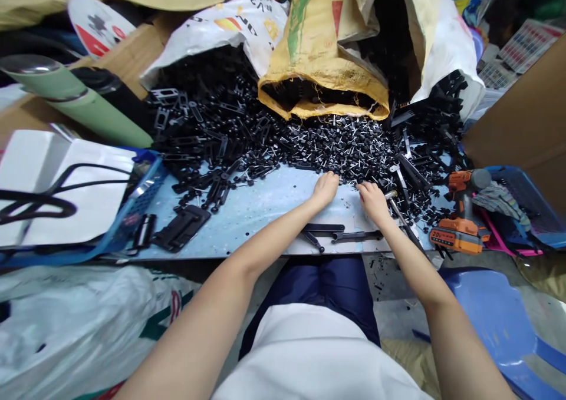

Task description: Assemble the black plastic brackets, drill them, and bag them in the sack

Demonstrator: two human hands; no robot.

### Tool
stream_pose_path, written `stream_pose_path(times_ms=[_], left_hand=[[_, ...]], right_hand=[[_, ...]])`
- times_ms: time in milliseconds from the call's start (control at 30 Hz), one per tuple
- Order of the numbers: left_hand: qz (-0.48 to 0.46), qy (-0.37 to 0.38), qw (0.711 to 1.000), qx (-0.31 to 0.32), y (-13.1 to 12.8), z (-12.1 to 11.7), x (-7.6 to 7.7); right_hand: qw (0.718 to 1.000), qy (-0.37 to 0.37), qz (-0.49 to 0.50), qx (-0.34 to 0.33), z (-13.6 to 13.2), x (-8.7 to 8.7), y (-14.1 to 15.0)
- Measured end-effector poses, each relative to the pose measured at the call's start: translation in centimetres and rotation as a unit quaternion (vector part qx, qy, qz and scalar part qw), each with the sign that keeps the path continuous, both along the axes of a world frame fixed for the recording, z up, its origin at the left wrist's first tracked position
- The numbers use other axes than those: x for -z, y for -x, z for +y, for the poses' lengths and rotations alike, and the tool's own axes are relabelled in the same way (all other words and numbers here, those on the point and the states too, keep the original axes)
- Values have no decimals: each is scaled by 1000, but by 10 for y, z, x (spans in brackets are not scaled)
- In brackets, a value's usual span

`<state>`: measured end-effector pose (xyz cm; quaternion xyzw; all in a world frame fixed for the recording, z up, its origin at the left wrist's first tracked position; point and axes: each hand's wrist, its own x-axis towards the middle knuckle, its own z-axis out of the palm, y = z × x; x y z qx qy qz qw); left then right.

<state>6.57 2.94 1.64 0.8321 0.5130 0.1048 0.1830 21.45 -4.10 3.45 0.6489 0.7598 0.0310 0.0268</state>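
Observation:
My left hand (326, 188) rests at the near edge of a pile of small black-headed pieces with metal pins (336, 146). Its fingers are curled together, and whatever they pinch is hidden. Just to the right, my right hand (372, 201) is also closed, fingertips at the pile's edge; what it grips is too small to make out. A hammer (400, 208) lies beside my right wrist. Between my forearms, long black plastic arms (325, 228) lie along the table's front edge.
Sacks spill black parts at the back, among them a yellow sack (327, 52). An orange cordless drill (462, 217) stands right, beside a blue basket (530, 182). A green flask (84, 105) and a blue crate (150, 182) are left. A blue chair (490, 306) is below right.

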Motion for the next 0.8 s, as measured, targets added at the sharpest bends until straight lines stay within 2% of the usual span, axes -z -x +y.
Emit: stream_pose_path(times_ms=[67,167,267,333,400,500,567,667,733,800], left_hand=[[-19,-24,1000,2,25,-12,0],[-62,-71,996,-1,77,-38,1],[-103,-108,989,11,126,-70,3],[-104,-110,988,34,144,-87,5],[-89,-106,989,57,151,-98,6],[-47,-107,990,80,147,-102,3],[-6,-106,989,105,143,-101,-2],[38,-105,980,163,137,-99,-7],[39,-111,977,179,134,-99,-2],[20,-126,978,164,130,-100,8]], right_hand=[[999,18,-26,14,20,0,8],[998,45,-46,16,36,2,17],[999,41,-15,11,35,7,22],[998,32,35,29,28,10,22],[994,27,99,33,20,14,20],[981,15,192,-20,7,15,16],[969,3,240,-58,-3,12,13],[955,2,287,-78,-18,1,11],[948,24,310,-74,-28,-8,11],[942,61,326,-60,-36,-16,12]])
